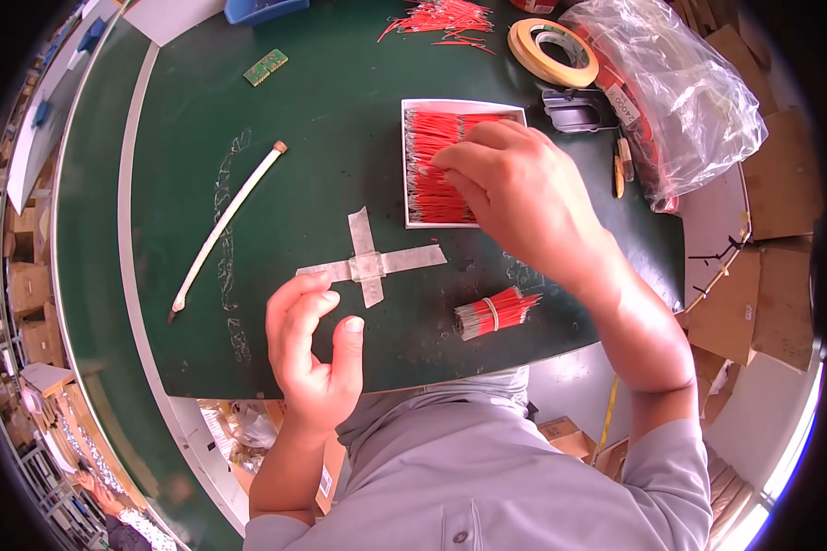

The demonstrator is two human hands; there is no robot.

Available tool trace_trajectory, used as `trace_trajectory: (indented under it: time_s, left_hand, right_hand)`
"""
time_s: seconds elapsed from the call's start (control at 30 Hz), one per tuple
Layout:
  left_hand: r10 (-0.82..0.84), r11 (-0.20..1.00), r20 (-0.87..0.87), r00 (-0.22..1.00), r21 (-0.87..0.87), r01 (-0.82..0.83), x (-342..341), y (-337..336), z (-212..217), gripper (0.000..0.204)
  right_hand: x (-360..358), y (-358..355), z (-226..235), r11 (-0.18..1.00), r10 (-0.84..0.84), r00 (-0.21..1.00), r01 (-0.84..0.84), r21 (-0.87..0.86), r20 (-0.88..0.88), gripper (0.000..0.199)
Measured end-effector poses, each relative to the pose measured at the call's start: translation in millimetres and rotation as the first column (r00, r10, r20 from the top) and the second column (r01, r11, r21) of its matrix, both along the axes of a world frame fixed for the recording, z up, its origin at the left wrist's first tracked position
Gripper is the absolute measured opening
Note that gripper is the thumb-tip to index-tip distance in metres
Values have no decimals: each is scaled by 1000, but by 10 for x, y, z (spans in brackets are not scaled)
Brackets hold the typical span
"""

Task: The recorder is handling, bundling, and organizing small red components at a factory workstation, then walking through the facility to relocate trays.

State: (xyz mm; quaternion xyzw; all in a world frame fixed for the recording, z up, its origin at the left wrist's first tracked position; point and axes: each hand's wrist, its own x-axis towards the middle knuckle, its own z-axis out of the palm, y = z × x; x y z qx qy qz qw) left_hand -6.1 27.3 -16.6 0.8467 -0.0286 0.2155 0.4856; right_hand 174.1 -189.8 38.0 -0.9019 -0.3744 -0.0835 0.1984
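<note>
A white open box [403, 165] is filled with short red wires [430, 138] with silvery ends, lying side by side. Over it my right hand [524, 184] reaches in, thumb and fingers closed in a pinch on the wires; how many they grip is hidden. My left hand [312, 354] hovers near the table's front edge, palm up, fingers curled but apart, with nothing in it. Just beyond it, strips of pale tape form a cross [369, 266] on the table, with a small clear piece at its middle. A rubber-banded bundle of red wires [496, 313] lies below the box.
A white-handled brush [230, 223] lies at left, a green circuit board [266, 67] behind it. Loose red wires [441, 18] are heaped at the back. Tape rolls [528, 50], a black tray [579, 110] and a plastic bag [671, 83] stand at right. Cardboard boxes [781, 285] are beyond.
</note>
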Motion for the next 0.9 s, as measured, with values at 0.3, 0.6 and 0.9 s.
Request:
trace_trajectory:
  time_s: [0.3, 0.6, 0.9]
  left_hand:
    - [-10, 1000, -38, 999, -27, 9, 16, -36, 27, 22]
    - [14, 1000, -21, 1000, 18, -14, 20, -33, 21, 20]
    - [4, 995, 7, 1000, 98, -5, 59, -104, 80, 17]
  right_hand:
    - [91, -61, -10, 971, 46, 997, -31, 238, -56, 13]
    - [-299, -669, 36, 881, -306, 896, 395, 260, -323, 25]
    - [-544, -695, -205, 864, -140, 940, 269, 424, -312, 27]
